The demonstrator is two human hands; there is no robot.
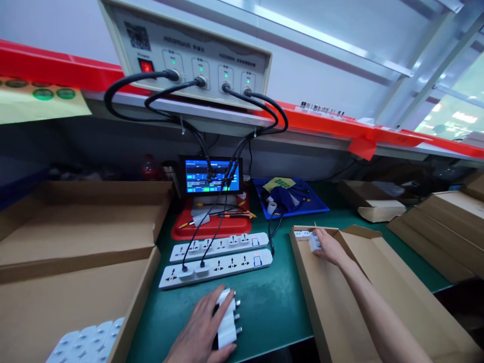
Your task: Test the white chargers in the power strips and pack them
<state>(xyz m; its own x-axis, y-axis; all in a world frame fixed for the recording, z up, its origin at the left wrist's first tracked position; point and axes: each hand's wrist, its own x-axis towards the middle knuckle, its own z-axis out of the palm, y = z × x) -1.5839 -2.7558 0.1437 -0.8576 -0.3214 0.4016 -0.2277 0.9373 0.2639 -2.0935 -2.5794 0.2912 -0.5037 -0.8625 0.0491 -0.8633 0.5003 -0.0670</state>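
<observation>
My left hand lies over a row of several white plug chargers at the front of the green table, thumb on the near end and fingers round the far end. Their metal pins point right. Inside the far left corner of the right cardboard box, my right hand grips a white charger, its fingers partly covering it. More white pieces sit beside it against the box's far wall. Between the hands and the screen lie two white power strips, the nearer one with two plugged-in chargers on black cables.
An open cardboard box at left holds several white chargers. Behind the strips stand a lit screen on a red tray and a blue tray. Black cables hang from a test unit on the shelf.
</observation>
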